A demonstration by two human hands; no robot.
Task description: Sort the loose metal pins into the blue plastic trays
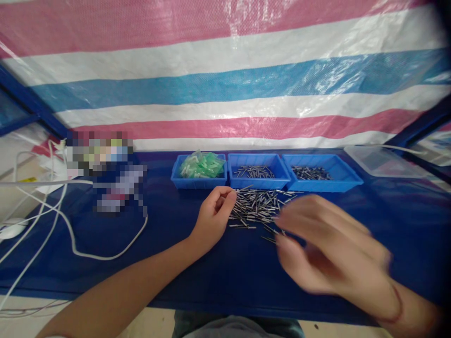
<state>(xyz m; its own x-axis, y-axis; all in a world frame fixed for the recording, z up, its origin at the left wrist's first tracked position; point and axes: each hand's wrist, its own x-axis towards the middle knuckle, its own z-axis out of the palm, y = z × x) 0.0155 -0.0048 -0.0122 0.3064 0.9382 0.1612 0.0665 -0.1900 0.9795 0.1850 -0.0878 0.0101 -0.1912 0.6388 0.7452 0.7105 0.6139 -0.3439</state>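
Observation:
A loose pile of metal blind rivets point(259, 204), thin shiny pins with thicker ends, lies on the dark blue table point(211, 286). At the pile's left edge is my left hand point(215, 211), its thumb and index finger pinched together. A thin rivet point(244, 188) appears to stick out from those fingertips. My right hand point(331, 249) hovers at the right side of the pile, blurred by motion. Its fingers are curved, and a gap shows between thumb and index finger. A few stray rivets point(269, 239) lie near its fingertips, partly hidden by it.
Behind the pile stand three blue bins: the left bin point(200, 183) with green plastic bags point(202, 164), the middle bin point(259, 183) and right bin point(347, 178) with rivets. A clear plastic lid point(384, 162) lies far right. White cables point(105, 257) cross the left side. Striped sheeting point(225, 89) hangs behind.

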